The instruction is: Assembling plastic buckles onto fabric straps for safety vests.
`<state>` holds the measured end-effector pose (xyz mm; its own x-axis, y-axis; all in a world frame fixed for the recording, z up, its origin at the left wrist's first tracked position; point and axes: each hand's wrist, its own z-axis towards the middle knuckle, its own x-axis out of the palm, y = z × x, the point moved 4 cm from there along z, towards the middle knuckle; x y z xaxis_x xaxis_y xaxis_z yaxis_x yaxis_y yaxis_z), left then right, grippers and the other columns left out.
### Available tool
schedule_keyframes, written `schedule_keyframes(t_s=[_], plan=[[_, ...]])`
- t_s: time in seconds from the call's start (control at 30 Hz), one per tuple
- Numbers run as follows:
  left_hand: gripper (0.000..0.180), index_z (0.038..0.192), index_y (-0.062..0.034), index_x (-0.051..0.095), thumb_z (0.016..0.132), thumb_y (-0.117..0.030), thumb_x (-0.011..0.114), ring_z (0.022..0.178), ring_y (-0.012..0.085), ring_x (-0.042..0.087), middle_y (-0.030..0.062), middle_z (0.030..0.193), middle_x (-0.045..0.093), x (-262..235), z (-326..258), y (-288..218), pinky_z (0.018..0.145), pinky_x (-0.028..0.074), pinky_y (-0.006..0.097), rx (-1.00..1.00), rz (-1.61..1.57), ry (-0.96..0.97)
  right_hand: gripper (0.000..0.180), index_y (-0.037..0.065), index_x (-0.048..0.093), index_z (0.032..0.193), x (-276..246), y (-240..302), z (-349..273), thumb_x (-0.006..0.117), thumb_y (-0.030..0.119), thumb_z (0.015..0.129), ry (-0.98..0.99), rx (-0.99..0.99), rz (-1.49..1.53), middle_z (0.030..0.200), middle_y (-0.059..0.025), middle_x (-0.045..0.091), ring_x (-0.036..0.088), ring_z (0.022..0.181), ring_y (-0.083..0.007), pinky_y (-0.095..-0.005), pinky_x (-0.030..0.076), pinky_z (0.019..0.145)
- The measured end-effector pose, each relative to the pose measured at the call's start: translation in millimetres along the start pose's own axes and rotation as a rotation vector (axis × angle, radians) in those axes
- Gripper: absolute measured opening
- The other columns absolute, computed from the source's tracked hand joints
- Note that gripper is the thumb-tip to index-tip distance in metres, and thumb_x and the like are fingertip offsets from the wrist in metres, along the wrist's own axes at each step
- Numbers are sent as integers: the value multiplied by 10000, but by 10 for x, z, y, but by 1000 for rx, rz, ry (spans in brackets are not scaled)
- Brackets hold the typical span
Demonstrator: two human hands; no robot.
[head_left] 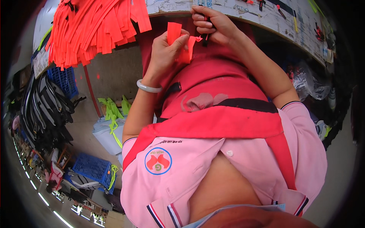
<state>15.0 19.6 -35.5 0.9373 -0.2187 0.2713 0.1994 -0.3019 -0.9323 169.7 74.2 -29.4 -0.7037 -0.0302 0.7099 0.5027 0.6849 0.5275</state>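
Note:
My left hand (169, 47), with a pale bangle at the wrist, is closed on a bright orange fabric strip (174, 31). The strip is folded between thumb and fingers, and a narrow twisted end sticks out toward the other hand. To its right, my right hand (218, 28) has its fingers curled around a small black object (205, 37). Most of that object is hidden by the fingers, so its kind cannot be made out. The twisted orange end lies close beside it; whether they touch is unclear. Both hands are above my red apron (220, 87), near the table edge.
A heap of orange strips (95, 30) hangs over the edge of the worn white table (243, 11) at left. Small black and red pieces (281, 12) lie on its right part. Blue crates (91, 169), dark straps (45, 110) and green strips (111, 110) are at left.

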Motion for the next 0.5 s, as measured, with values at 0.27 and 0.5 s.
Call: schedule_keyframes(t_s=[0.27, 0.5], plan=[[161, 926, 3, 656, 866, -144, 678, 589, 43, 528, 5, 702, 623, 115, -30, 15, 518, 411, 200, -70, -30, 15, 159, 81, 501, 876, 52, 111, 16, 475, 201, 979, -29, -177, 83, 642, 35, 425, 334, 441, -42, -193, 251, 390], [173, 1004, -10, 656, 901, -146, 630, 521, 13, 413, -3, 737, 624, -45, -60, -51, 463, 295, 171, -66, -177, -119, 162, 49, 614, 1000, 143, 194, -297, 611, 184, 910, -109, -141, -860, 753, 46, 513, 345, 520, 13, -149, 269, 464]])
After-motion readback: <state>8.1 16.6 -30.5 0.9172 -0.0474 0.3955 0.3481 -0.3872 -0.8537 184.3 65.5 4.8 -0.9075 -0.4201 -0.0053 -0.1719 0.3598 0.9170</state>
